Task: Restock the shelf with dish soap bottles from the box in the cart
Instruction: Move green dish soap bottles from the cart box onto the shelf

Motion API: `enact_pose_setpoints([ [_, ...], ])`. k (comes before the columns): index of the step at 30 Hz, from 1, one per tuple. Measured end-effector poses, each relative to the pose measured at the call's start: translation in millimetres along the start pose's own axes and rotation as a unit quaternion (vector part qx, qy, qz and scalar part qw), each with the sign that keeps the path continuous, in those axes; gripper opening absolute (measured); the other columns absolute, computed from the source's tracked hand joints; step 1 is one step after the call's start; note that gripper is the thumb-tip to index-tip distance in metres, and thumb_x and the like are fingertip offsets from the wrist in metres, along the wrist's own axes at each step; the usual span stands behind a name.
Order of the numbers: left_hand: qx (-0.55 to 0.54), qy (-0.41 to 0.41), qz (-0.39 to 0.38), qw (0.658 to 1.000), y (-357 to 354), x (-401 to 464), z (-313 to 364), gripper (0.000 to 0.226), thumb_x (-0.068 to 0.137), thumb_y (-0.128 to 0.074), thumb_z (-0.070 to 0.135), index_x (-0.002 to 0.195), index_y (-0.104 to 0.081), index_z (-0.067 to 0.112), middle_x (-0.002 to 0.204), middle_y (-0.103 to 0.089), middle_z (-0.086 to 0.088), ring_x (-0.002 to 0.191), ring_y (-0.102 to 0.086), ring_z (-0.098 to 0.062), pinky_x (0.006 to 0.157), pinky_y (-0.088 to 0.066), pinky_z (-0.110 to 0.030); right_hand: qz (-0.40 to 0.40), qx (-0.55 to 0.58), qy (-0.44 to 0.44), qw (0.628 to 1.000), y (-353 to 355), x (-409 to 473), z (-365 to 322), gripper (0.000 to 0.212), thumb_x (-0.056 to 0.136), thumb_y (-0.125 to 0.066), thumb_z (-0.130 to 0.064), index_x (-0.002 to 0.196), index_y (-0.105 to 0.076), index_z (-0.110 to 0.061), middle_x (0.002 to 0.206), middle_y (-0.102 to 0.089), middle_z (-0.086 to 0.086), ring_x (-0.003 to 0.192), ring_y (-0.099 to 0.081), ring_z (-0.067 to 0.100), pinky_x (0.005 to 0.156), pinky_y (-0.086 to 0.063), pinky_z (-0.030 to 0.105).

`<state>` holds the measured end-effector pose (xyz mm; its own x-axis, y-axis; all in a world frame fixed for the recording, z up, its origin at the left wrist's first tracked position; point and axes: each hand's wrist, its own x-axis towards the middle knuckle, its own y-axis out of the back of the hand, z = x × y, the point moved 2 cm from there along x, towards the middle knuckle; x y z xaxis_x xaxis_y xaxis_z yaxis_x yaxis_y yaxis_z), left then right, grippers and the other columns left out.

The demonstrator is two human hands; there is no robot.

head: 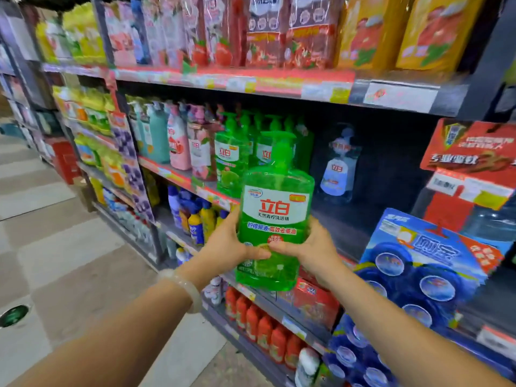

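Before the shelf, both hands grip green bottle.

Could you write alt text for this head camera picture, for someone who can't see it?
Two bare hands, left hand and right hand, hold an upright green dish soap bottle toward a store shelf. Matching green bottles stand there beside an open gap.

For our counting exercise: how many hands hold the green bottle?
2: the left hand grips the green bottle on its left side, the right hand its right.
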<state>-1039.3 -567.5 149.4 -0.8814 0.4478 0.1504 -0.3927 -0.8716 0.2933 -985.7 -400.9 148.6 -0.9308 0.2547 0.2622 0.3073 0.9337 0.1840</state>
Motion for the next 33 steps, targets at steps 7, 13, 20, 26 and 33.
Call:
enact_pose_setpoints([
  [7, -0.01, -0.029, -0.005, 1.0, 19.1, 132.0, -27.4, 0.089, 0.057, -0.086, 0.001, 0.129, -0.042, 0.029, 0.108, -0.064, 0.02, 0.098, -0.058, 0.015, 0.078, -0.052, -0.01, 0.048, -0.02, 0.025, 0.998, -10.0, 122.7, 32.6, 0.059, 0.055, -0.085, 0.004, 0.098, -0.057, -0.025, 0.091, -0.069, -0.014, 0.077, -0.066, -0.008, 0.07, -0.052, 0.011],
  [13, 0.006, -0.028, -0.021, 0.999, 34.8, 217.3, -46.4, 0.099, 0.059, -0.086, 0.007, 0.14, -0.033, 0.027, 0.121, -0.059, 0.018, 0.115, -0.054, -0.007, 0.077, -0.048, -0.009, 0.078, -0.049, 0.027, 0.995, -21.2, 198.7, 52.7, 0.071, 0.056, -0.086, 0.0, 0.116, -0.051, -0.015, 0.101, -0.065, -0.008, 0.089, -0.061, -0.006, 0.071, -0.046, 0.002],
  [20, 0.018, -0.047, -0.054, 0.997, 37.3, 273.3, -74.9, 0.087, 0.056, -0.087, 0.005, 0.129, -0.045, 0.026, 0.115, -0.062, 0.011, 0.115, -0.056, -0.012, 0.097, -0.048, -0.03, 0.122, -0.061, -0.009, 0.991, -34.3, 233.7, 83.0, 0.074, 0.059, -0.084, 0.001, 0.12, -0.047, -0.016, 0.104, -0.065, -0.011, 0.093, -0.061, -0.004, 0.079, -0.049, 0.011],
  [26, 0.023, -0.061, -0.077, 0.995, 40.8, 291.6, -89.6, 0.085, 0.057, -0.086, 0.005, 0.118, -0.04, 0.043, 0.098, -0.062, 0.028, 0.095, -0.056, 0.015, 0.072, -0.048, -0.003, 0.159, -0.101, -0.047, 0.981, -39.0, 240.0, 92.8, 0.073, 0.062, -0.085, -0.01, 0.124, -0.047, -0.014, 0.114, -0.065, -0.004, 0.104, -0.062, 0.007, 0.09, -0.05, 0.025],
  [33, 0.044, -0.083, -0.08, 0.992, 45.4, 293.0, -92.8, 0.096, 0.06, -0.087, 0.016, 0.141, -0.035, 0.025, 0.122, -0.055, 0.001, 0.11, -0.052, -0.01, 0.092, -0.042, -0.021, 0.194, -0.128, -0.06, 0.971, -45.5, 235.6, 92.7, 0.075, 0.063, -0.085, -0.013, 0.126, -0.046, -0.015, 0.115, -0.064, -0.007, 0.106, -0.061, 0.005, 0.085, -0.05, 0.015],
])
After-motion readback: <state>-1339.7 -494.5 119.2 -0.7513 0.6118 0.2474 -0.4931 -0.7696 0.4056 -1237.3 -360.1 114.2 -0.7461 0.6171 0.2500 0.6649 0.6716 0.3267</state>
